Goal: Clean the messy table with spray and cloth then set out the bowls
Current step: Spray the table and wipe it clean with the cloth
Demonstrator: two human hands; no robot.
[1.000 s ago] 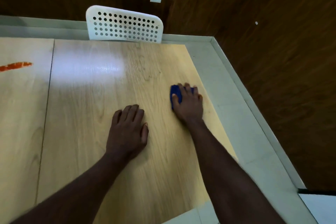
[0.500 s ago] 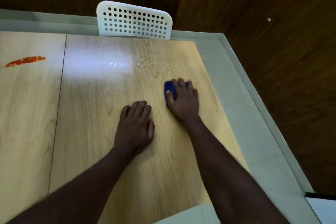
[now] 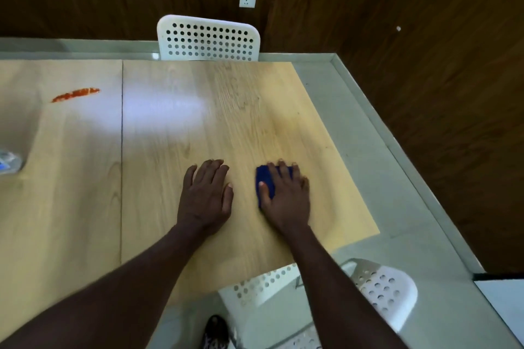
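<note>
Cloth (image 3: 266, 181), blue, lies near right on the table (image 3: 170, 150) under the right hand (image 3: 286, 198), whose straight fingers press it flat without curling round it. Left hand (image 3: 205, 195) rests flat and empty just left. Smear (image 3: 75, 94), orange, lies far left.

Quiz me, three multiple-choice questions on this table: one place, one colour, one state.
1. Where is the orange smear? A. far left of the table B. under a hand C. on a chair
2. Colour of the cloth? A. white B. blue C. green
3. The left hand is: A. gripping a bottle B. raised C. flat on the table
A, it lies left of both hands; B, blue shows under the right hand; C, straight fingers rest on the table.
</note>
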